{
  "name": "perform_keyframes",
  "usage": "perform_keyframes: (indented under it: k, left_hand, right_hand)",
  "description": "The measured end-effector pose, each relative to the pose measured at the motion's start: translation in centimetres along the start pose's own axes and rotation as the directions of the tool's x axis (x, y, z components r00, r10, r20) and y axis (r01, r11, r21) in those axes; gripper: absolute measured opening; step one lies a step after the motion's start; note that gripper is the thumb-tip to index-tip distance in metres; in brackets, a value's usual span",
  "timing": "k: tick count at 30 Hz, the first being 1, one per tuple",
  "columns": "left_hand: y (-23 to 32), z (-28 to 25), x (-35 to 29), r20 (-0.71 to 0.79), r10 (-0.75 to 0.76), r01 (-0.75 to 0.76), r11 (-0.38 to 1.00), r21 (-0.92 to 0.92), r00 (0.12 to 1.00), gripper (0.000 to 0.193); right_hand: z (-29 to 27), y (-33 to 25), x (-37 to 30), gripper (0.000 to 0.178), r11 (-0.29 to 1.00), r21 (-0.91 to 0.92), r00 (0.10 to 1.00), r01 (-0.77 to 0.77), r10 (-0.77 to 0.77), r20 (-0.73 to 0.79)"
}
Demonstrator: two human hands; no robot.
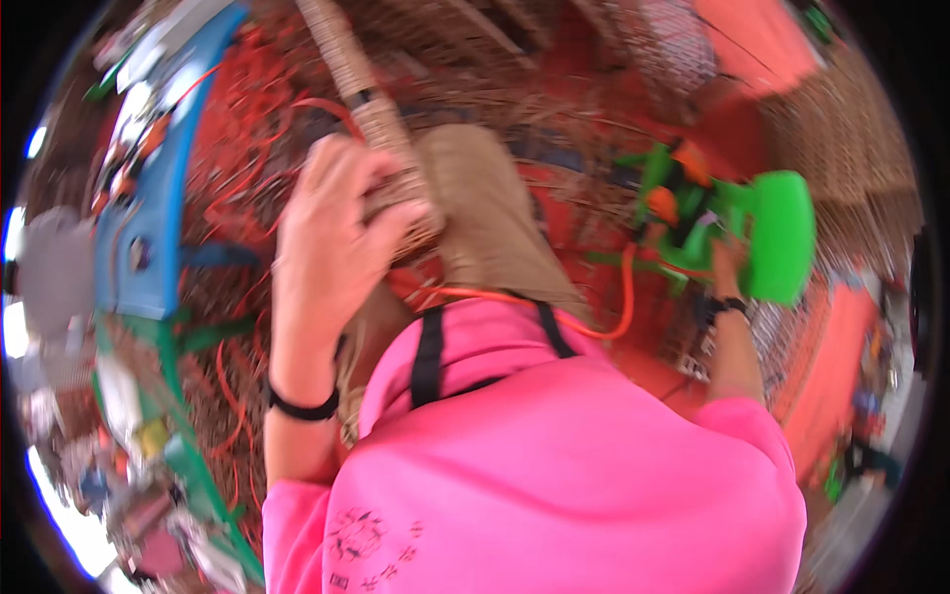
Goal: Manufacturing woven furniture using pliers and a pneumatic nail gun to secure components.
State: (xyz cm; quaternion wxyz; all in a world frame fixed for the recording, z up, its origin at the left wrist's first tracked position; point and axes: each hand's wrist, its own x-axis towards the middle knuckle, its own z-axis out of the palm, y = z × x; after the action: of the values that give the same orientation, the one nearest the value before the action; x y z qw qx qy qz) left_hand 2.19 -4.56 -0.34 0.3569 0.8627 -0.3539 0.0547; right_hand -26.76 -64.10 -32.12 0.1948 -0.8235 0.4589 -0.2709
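Two bare hands work well apart. The left hand (332, 233) is half curled, thumb spread from the fingers, with the end of a long woven piece (386, 129) in the gap between them; blur hides how firmly it is held. The right hand (728, 259) reaches over the green plastic seat (785, 238), its fingers too blurred to tell how far they are closed or whether they have hold of anything.

The woven piece slants up and away, its near end beside a khaki trouser leg (485, 208). Near the right hand, an orange-and-black tool (661, 206) lies on the green seat, and an orange hose (627, 297) curves from there toward the lap.

The step in hand seems to be steadying the woven piece while attending to something on the seat; the next move would call for a sure right-hand hold and a hose free of snags.

Beyond, straw-like scraps and red strands (247, 129) litter the ground, with a blue plastic stool (148, 267) at left.
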Motion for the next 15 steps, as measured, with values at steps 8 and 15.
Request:
perform_keyframes:
  k: [8, 15]
  left_hand:
    - [0.0, -3.3, -0.9, -0.129, 0.120, -0.114, 0.992, 0.058, 0.984, 0.034]
    - [-7.0, -3.4, -8.2, -0.277, -0.322, 0.192, 0.892, -0.409, 0.905, 0.071]
  right_hand:
    - [0.7, -7.5, 1.4, 0.075, 0.949, -0.313, 0.993, 0.031, 0.006, 0.115]
    - [2.4, -35.4, -10.2, 0.049, 0.788, 0.614, 0.663, -0.036, -0.441, 0.605]
